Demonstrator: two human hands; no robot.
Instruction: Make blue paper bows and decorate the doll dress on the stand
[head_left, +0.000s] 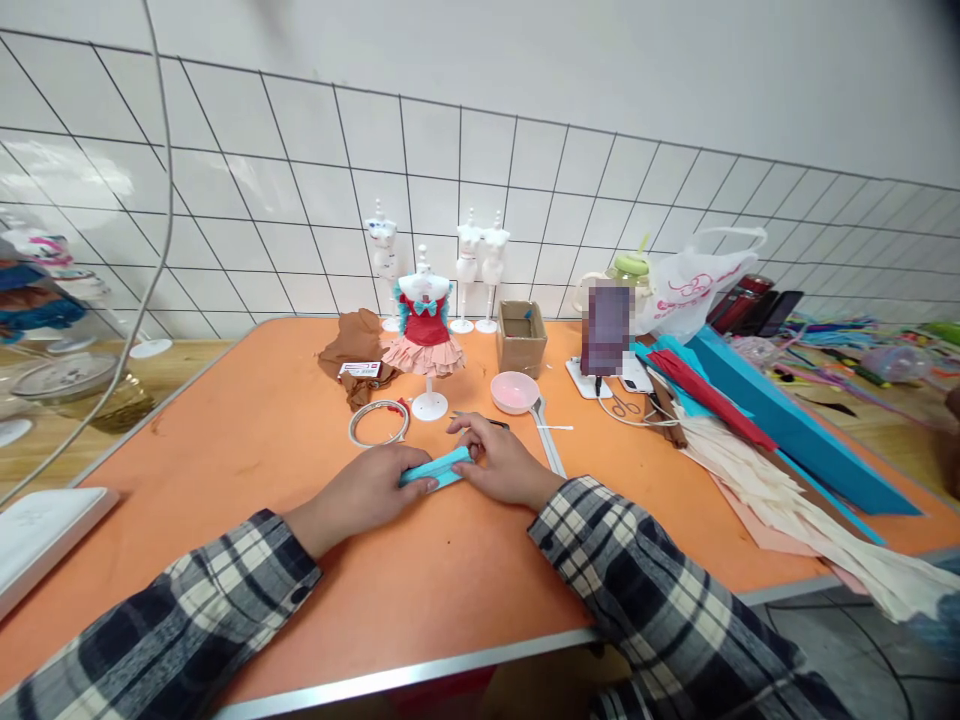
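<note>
A folded strip of light blue crepe paper (pixel 442 468) spans the gap between my two hands, just above the orange tabletop. My left hand (pixel 367 492) pinches its left end between thumb and fingers. At the right end, my right hand (pixel 504 465) grips the strip with thumb and forefinger, other fingers curled. Behind them stands a small white dress form (pixel 423 262) wearing a red bodice (pixel 426 322) with a blue bow and a ruffled pink skirt (pixel 424 358). A small dark object (pixel 498 424) lies partly hidden behind my right hand.
Beyond my hands are a wire ring (pixel 352 428), pink bowl (pixel 514 394), cardboard box (pixel 521 340) and brown crepe paper (pixel 352 338). Scissors (pixel 625 406) and a propped phone (pixel 606 330) are right of these. Coloured paper strips (pixel 750 460) cover the table's right side.
</note>
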